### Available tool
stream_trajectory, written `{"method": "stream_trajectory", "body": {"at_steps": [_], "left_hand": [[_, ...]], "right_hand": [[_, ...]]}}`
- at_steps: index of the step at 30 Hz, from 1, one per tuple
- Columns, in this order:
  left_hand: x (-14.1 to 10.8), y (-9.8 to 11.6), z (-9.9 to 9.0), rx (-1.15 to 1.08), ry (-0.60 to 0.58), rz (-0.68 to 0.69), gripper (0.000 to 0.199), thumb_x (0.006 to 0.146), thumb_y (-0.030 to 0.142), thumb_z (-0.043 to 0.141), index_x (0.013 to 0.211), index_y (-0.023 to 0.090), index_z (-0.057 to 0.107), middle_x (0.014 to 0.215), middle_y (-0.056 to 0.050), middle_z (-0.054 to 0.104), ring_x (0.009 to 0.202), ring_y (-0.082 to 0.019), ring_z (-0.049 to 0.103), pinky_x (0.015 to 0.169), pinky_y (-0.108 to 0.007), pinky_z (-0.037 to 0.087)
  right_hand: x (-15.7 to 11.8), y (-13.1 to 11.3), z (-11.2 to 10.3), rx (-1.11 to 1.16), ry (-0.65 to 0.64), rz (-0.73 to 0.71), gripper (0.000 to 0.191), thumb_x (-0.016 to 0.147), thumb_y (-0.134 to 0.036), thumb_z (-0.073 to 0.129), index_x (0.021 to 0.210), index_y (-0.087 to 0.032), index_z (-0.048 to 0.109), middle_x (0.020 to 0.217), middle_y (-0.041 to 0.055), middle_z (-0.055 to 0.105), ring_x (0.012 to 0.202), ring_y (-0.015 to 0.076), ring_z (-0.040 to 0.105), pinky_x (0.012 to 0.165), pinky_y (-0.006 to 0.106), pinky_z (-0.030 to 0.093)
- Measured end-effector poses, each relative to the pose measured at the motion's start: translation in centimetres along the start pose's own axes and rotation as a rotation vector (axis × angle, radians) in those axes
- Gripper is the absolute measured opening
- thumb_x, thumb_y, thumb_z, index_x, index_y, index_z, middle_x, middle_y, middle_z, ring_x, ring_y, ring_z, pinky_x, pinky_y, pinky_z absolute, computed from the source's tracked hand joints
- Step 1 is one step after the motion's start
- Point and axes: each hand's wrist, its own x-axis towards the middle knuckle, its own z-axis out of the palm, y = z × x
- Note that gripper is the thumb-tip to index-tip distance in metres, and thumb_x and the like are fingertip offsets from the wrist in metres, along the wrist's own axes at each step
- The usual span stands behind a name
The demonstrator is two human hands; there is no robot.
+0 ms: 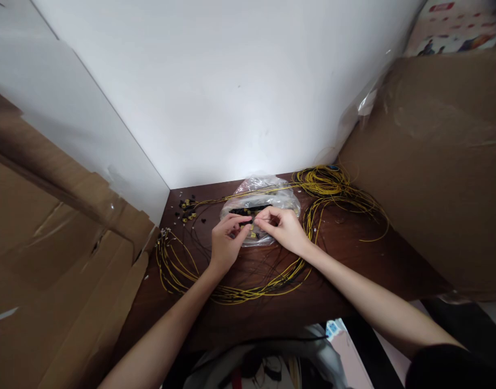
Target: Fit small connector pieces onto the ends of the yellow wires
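Note:
My left hand pinches a small black piece, which looks like a connector housing, between thumb and fingers. Facing it closely, my right hand is closed in a pinch on what looks like a thin dark wire. Both hands are above a clear plastic bag that holds small black and yellow parts. A bundle of yellow and black wires curves across the table in front of my hands. Whether the wire's tip touches the black piece is too small to tell.
More yellow wires lie coiled at the back right of the brown table. Loose small connectors are scattered at the back left. Cardboard boxes stand on the left, another large box on the right, and a white wall behind.

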Motion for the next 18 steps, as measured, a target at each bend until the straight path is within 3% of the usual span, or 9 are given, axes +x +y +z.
{"method": "stream_trajectory", "body": {"at_steps": [18], "left_hand": [[-0.01,0.05,0.08,0.048,-0.012,0.022,0.014,0.075,0.019,0.063,0.088,0.017,0.07,0.081,-0.003,0.062,0.057,-0.008,0.045,0.052,-0.021,0.036]], "right_hand": [[-0.16,-0.69,-0.18,-0.107,-0.036,-0.011,0.012,0.078,-0.021,0.055,0.076,-0.014,0.064,0.067,0.0018,0.062,0.06,0.0114,0.054,0.056,0.022,0.04]]}}
